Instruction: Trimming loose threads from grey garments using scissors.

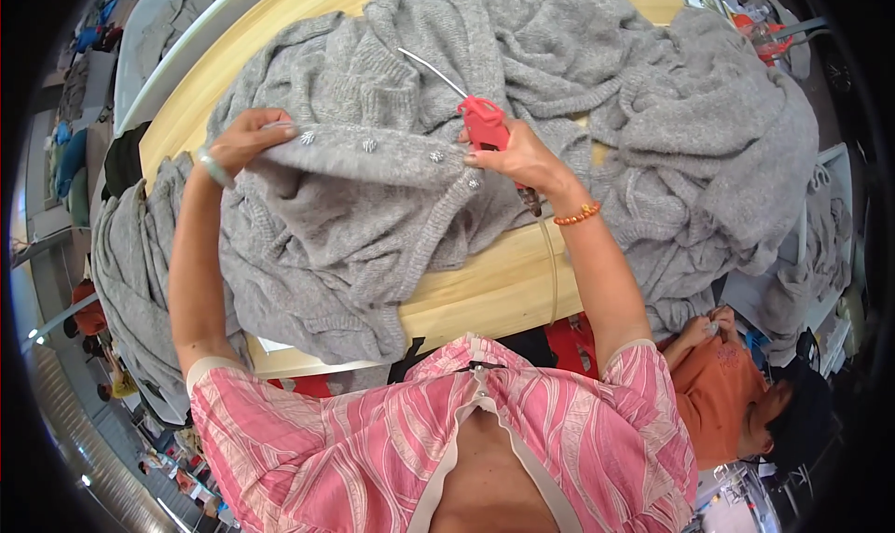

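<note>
A grey knitted cardigan (326,225) lies across the wooden table, its button band (396,152) stretched between my two hands. Several patterned silvery buttons (369,146) run along that band. My left hand (250,139) pinches the band's left end between thumb and fingers. In my right hand (527,158) is a red air blow gun (484,123), its thin metal nozzle pointing up and left over the knitwear. The thumb of this hand also rests at the right end of the band. Fingers behind the gun's handle are partly hidden.
More grey knitwear (709,132) is heaped at the right and the back of the wooden table (466,295). A thin hose (552,263) hangs from the gun over the front edge. At the lower right, a person in an orange top (718,398) handles something small.
</note>
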Demonstrator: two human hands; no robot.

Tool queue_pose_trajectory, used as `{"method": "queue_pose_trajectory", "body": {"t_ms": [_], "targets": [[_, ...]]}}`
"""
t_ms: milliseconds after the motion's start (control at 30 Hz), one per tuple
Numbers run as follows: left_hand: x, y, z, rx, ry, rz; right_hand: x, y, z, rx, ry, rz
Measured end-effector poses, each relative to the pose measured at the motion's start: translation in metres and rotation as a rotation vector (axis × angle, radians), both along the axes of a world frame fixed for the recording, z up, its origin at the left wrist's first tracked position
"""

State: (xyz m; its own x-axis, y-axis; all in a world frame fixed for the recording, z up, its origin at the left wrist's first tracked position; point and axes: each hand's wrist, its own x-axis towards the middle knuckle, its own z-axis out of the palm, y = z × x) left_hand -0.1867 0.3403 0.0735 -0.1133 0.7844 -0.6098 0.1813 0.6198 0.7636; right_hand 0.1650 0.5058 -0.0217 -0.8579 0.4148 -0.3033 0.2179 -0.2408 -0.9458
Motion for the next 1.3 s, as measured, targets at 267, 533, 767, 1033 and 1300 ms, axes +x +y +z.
{"method": "queue_pose_trajectory", "body": {"t_ms": [267, 533, 767, 1033, 1300], "targets": [[0.143, 0.023, -0.068, 0.730, 1.135, -0.350, -0.021, -0.019, -0.035, 0.435, -0.298, -0.136], [0.158, -0.015, -0.147, 0.448, 1.048, -0.522, 0.055, -0.035, 0.039, 0.775, -0.539, 0.209], [0.165, -0.014, -0.153, 0.322, 1.093, -0.690, 0.052, -0.074, 0.051, 0.854, -0.576, 0.248], [0.166, -0.009, -0.167, 0.450, 1.075, -0.615, -0.002, -0.080, 0.038, 0.919, -0.456, 0.226], [0.179, -0.013, -0.150, 0.564, 1.094, -0.391, 0.108, -0.125, -0.011, 0.569, -0.622, -0.189]]}}
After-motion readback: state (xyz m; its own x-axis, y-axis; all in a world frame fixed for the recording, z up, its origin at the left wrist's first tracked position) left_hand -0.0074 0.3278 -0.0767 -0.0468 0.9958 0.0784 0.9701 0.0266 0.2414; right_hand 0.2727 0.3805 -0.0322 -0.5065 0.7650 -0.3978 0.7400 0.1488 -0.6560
